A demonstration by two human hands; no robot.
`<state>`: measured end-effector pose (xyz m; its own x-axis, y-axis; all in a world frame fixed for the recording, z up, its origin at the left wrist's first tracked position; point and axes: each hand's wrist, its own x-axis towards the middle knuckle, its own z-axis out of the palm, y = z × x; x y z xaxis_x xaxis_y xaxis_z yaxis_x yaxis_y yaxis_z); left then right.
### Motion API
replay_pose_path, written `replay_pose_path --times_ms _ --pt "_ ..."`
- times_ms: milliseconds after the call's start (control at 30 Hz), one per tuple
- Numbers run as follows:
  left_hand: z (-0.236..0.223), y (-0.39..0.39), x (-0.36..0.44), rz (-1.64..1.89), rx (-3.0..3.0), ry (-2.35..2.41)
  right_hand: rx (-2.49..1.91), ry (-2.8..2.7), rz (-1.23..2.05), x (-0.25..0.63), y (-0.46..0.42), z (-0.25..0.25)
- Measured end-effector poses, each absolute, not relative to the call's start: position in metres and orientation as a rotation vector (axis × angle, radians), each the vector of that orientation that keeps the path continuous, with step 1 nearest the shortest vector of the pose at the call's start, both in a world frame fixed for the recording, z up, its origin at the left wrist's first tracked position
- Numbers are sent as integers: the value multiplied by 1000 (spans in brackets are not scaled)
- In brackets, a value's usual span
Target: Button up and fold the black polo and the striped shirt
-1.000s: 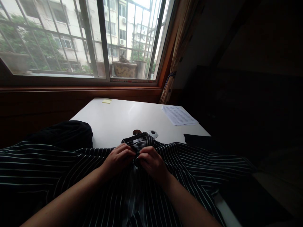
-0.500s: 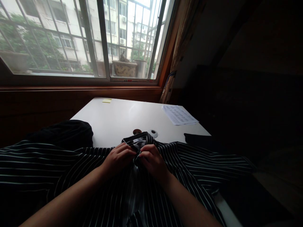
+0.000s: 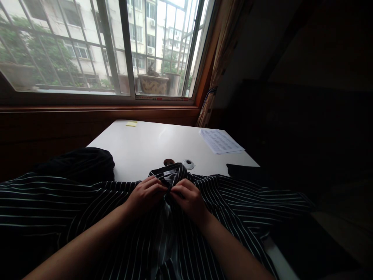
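Observation:
A black shirt point(image 3: 116, 217) with thin white stripes lies spread across the near part of the white table point(image 3: 140, 146), its sleeves reaching out to both sides. Its collar point(image 3: 182, 171) points away from me. Just below the collar, my left hand point(image 3: 148, 192) pinches one front edge of the shirt. My right hand point(image 3: 189, 198) grips the opposite edge, and the fingertips of both hands nearly meet. Further down, the front hangs apart and the inside of the shirt shows. Whether a button is between the fingers is hidden.
Dark bunched cloth point(image 3: 78, 163) sits at the left, and another dark piece of fabric point(image 3: 244, 171) at the right. Printed papers point(image 3: 221, 140) and a yellow sticky note point(image 3: 131, 123) lie toward the back. Past the collar are a brown round hole point(image 3: 169, 161) and a white ring point(image 3: 188, 164).
My right fingers have shifted slightly at the edge of the shirt, and the fabric just under the collar has folded a little differently. My left hand stays almost still.

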<state>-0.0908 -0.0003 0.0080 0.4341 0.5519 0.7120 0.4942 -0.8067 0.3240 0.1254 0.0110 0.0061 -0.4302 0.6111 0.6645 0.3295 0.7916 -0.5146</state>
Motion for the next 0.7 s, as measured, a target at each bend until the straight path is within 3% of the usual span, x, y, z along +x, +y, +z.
replay_pose_path --times_ms 700 --pt "6 0 -91 1259 2753 1040 -874 -2004 525 118 10 1"
